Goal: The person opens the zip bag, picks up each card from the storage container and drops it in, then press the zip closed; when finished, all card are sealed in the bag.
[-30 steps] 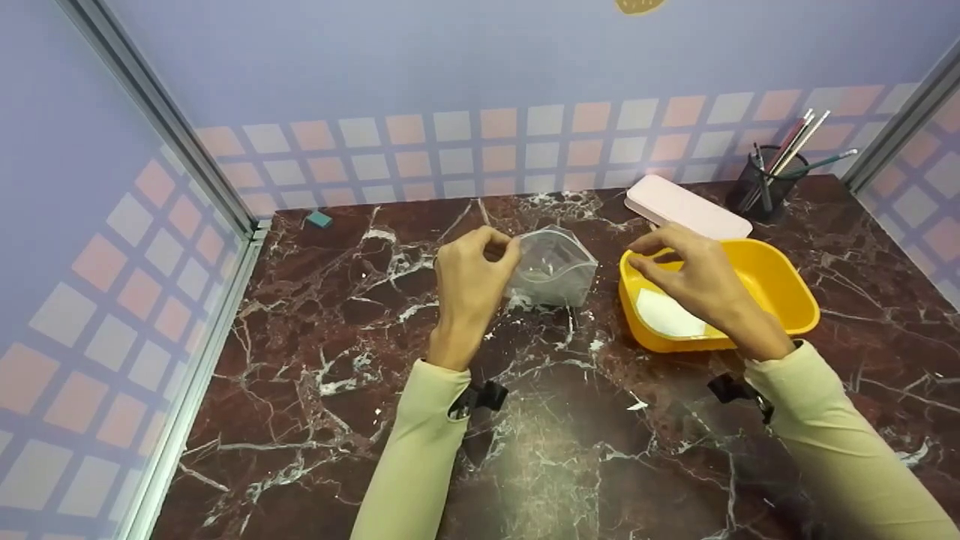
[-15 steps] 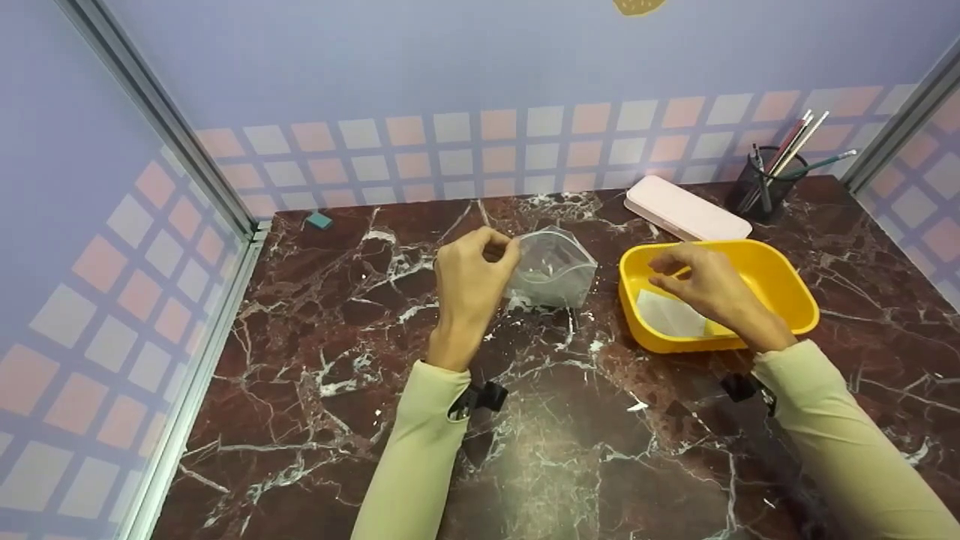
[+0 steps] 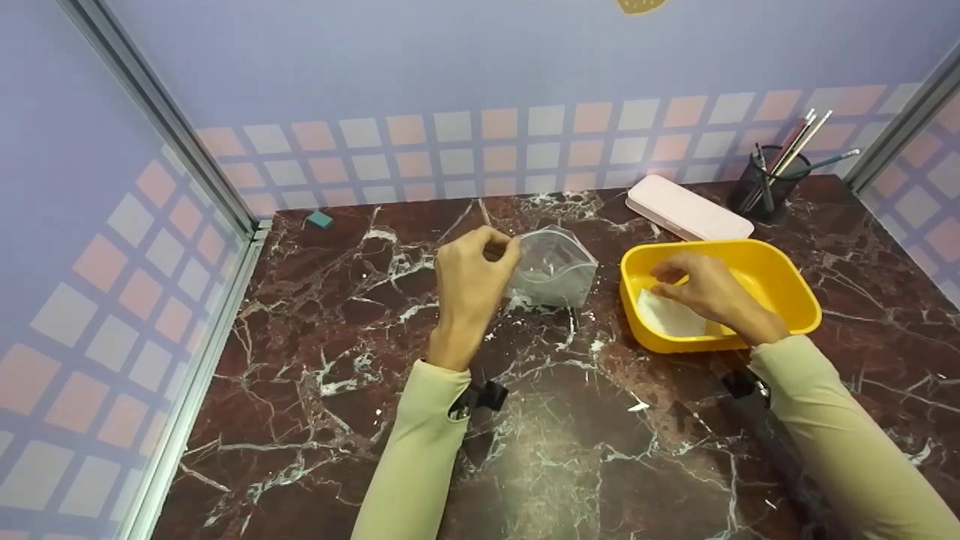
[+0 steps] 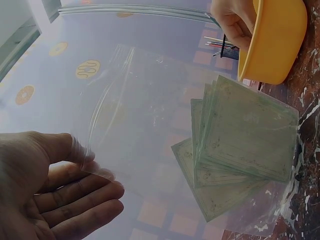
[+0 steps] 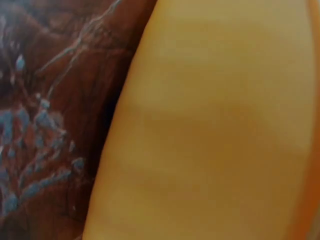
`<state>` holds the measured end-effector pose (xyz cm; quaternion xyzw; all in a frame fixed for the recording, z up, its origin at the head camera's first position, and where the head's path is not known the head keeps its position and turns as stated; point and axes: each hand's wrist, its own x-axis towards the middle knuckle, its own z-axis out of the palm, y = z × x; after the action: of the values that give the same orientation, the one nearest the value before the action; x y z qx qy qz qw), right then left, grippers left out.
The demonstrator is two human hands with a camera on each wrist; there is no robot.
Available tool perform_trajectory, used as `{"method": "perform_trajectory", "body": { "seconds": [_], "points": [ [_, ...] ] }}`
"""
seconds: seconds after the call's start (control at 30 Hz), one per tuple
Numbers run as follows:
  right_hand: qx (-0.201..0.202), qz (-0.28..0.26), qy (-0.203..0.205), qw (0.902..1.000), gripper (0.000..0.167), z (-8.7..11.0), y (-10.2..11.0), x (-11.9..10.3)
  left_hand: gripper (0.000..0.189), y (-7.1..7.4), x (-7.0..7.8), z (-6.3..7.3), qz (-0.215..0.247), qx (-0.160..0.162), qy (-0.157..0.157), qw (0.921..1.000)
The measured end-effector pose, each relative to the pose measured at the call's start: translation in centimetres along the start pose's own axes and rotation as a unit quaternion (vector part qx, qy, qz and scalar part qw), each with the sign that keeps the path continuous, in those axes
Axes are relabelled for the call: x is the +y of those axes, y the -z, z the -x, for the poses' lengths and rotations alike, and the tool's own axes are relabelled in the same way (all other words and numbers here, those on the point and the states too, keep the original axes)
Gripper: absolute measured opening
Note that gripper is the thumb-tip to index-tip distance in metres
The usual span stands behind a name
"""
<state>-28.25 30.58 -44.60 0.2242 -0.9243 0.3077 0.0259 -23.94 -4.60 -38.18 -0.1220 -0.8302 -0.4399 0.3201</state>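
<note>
Marbled dark-red worktop (image 3: pixel 570 450), checked walls round it. On right half, yellow tub (image 3: pixel 780 289) just beside clear zip bag (image 3: pixel 555 270), not quite touching. Behind tub, pink flat case (image 3: pixel 686 208); far right corner, black pen cup (image 3: pixel 772 184); far left, small teal eraser (image 3: pixel 319 219).

Left hand (image 3: pixel 469 289) pinching bag's top edge, thumb and forefinger clamped on it, holding mouth open and bag upright on worktop. From left wrist view, several greenish square sheets (image 4: pixel 240 150) already fanned inside bag. Right hand (image 3: pixel 709 289) down inside tub, fingers curled over white sheets (image 3: pixel 667 315) lying on tub floor; cannot tell whether anything pinched yet, fingertips hidden. Right wrist view only blurred yellow wall.

Step in hand, likely: fetching another sheet from tub for bagging. Next move calls for pinching one sheet only, lifting clear of rim, sliding edge-first into open mouth while left grip keeps mouth apart.
</note>
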Motion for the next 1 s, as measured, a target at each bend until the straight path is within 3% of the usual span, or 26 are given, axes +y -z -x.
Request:
{"method": "perform_trajectory", "body": {
  "seconds": [0.37,1.0],
  "points": [
    [-0.033,0.014,0.003,0.9993,0.022,-0.11,-0.44,0.80,0.010,0.07,0.06,0.00,0.000,0.002,-0.007,1.0000],
    [-0.053,0.026,0.010,0.9982,0.027,-0.40,-0.90,0.90,0.010,0.01,0.04,0.00,-0.007,0.003,-0.011,0.9999]
  ]
}}
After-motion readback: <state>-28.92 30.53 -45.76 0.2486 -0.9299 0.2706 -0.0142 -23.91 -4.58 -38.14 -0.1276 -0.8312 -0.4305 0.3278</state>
